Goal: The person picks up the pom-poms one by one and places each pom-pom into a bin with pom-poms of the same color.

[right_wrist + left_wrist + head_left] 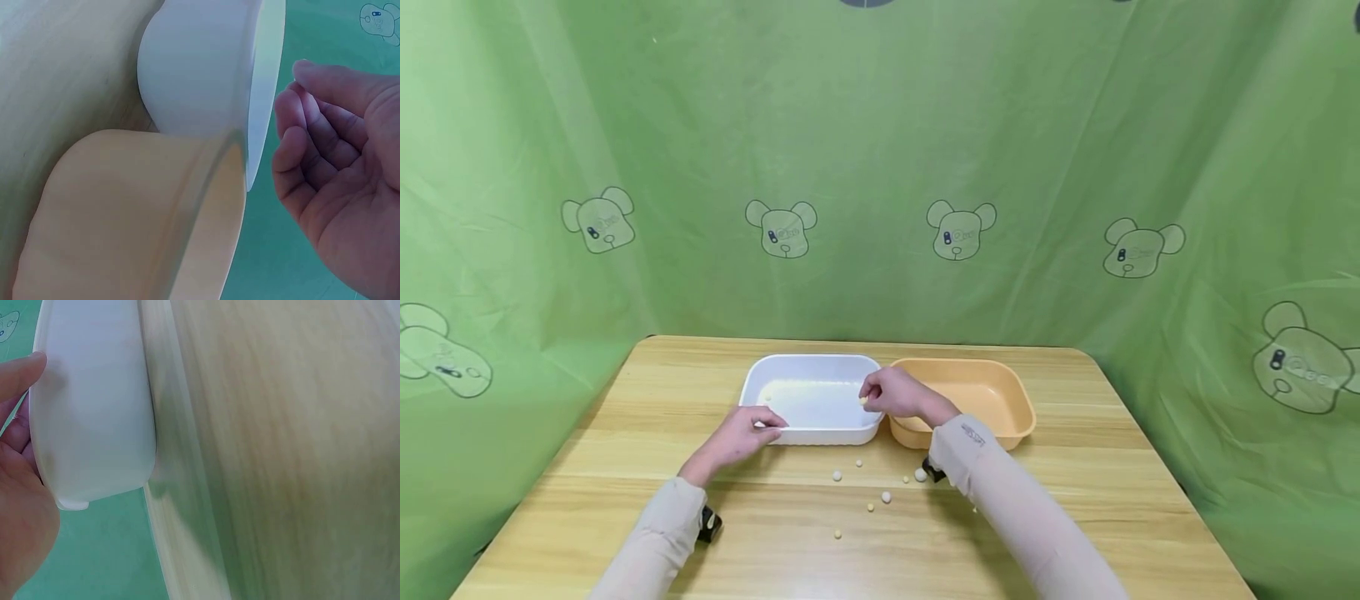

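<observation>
At the near left corner of the white tub (831, 436), my left hand (741, 435) grips the rim, the thumb against the wall in the left wrist view. My right hand (895, 392) is over the right end of that tub, pinching a small yellow ball (863, 401) between thumb and fingertips. In the right wrist view the hand's other fingers are curled toward the palm, and the ball is mostly hidden. One small pale ball (767, 398) lies inside the white tub. The orange tub (1019, 417) stands against its right side, partly beneath my right wrist.
Several small white and yellow balls are scattered on the wooden table (760, 550) in front of the tubs, among them a white ball (886, 497) and a yellow ball (838, 534). A green curtain (865, 300) hangs behind and along both sides.
</observation>
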`<state>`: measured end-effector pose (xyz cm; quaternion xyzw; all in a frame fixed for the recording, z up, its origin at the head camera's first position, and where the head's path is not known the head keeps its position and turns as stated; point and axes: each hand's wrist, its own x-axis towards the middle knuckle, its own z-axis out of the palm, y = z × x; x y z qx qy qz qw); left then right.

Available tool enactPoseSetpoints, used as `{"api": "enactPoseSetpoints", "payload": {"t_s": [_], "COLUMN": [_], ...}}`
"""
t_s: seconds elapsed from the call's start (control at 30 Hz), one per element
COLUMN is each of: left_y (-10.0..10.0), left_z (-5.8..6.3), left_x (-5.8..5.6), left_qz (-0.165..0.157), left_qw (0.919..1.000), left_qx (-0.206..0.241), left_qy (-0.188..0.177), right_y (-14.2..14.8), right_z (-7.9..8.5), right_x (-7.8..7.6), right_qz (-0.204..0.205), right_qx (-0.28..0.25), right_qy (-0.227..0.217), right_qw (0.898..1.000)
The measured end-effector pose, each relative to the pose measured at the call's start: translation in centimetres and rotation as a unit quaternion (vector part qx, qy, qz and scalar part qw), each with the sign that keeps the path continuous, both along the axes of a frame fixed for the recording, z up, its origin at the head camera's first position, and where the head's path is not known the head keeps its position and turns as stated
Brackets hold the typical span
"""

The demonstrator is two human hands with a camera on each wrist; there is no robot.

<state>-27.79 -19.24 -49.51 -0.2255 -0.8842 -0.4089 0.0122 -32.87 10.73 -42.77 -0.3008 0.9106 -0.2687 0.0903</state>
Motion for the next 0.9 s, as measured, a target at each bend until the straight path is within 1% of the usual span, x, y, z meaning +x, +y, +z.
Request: {"api": "enactPoseSetpoints", "payload": {"t_s": [0.2, 0.3, 0.5, 0.73, 0.9], "left_y": [0.0, -0.1, -0.1, -0.1, -0.1], "left_z": [0.0, 0.0, 0.1, 0.1, 0.0], "left_x": [0.0, 0.1, 0.1, 0.0, 0.0], "left_qz": [0.001, -0.003, -0.012, -0.009, -0.009], "left_qw": [1.0, 1.0, 0.9999, 0.9998, 0.9999], "left_qx": [0.001, -0.002, -0.005, -0.009, -0.008], "left_qy": [-0.002, 0.002, 0.012, 0.017, 0.012], "right_y": [0.0, -0.1, -0.3, -0.5, -0.5], "right_z": [-0.1, -0.1, -0.2, -0.5, -0.7], "right_x": [-0.6, -0.9, -1.4, -1.9, -2.2], "right_qz": [-0.004, -0.009, -0.029, -0.046, -0.057], "right_qx": [-0.005, -0.011, -0.016, -0.013, -0.014], "right_qy": [-0.008, -0.02, -0.048, -0.059, -0.071], "right_qw": [1.0, 1.0, 0.998, 0.997, 0.996]}}
